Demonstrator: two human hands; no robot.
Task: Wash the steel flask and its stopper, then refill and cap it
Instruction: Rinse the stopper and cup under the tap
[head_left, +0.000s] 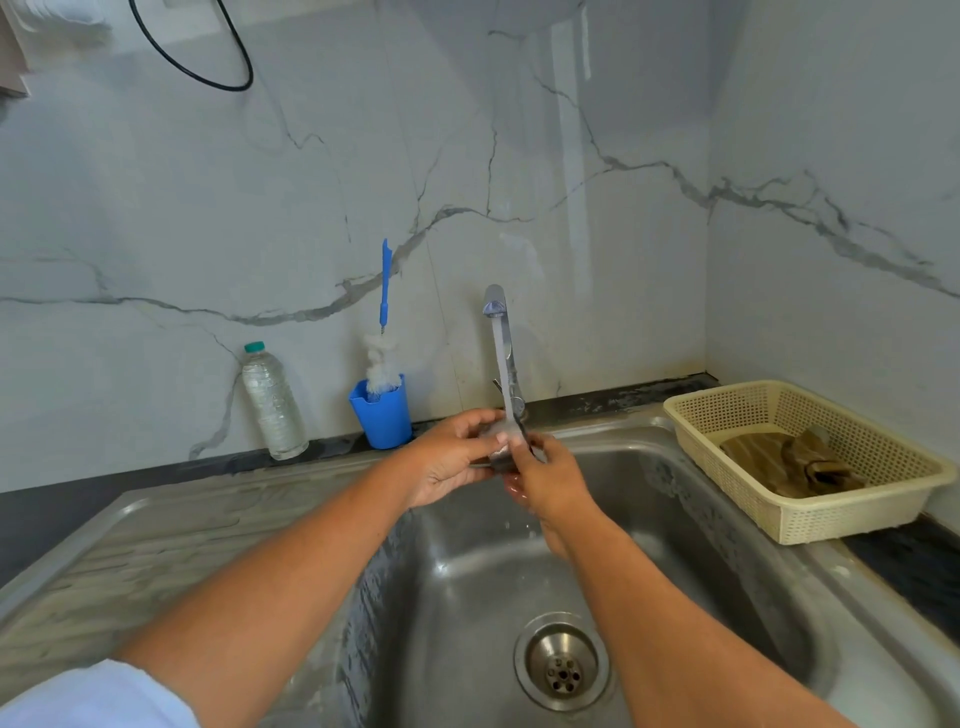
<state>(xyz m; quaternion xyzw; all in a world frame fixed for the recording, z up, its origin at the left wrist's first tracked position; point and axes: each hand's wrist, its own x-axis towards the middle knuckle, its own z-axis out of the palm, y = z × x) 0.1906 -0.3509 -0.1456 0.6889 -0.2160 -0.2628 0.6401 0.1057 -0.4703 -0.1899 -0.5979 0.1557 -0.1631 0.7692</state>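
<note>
Both hands, left hand (447, 457) and right hand (550, 483), are curled round one small dark stopper (501, 461), right under the tap (498, 332) stream over the sink (675, 519). Behind: one plastic bottle (272, 402), one blue cup (382, 418) holding one brush (384, 291), and one basket (727, 410).

1. Small dark object (501, 461), held between left hand (447, 462) and right hand (550, 483): mostly covered by curled fingers and running water; shape and kind not legible.
2. Right fingertips (511, 441): blurred by the stream.
3. Tap (511, 374), behind the hands: base hidden by them.
4. Brush (382, 364), left of the hands: lower bristles hidden inside blue cup (384, 423).
5. Brown cloth (789, 462) in basket (810, 525), right of the hands: crumpled, kind unclear.
6. Black cable (208, 78), above left: cut off at top edge.
7. Pale sleeve (93, 696), below left: cut off at bottom edge.
</note>
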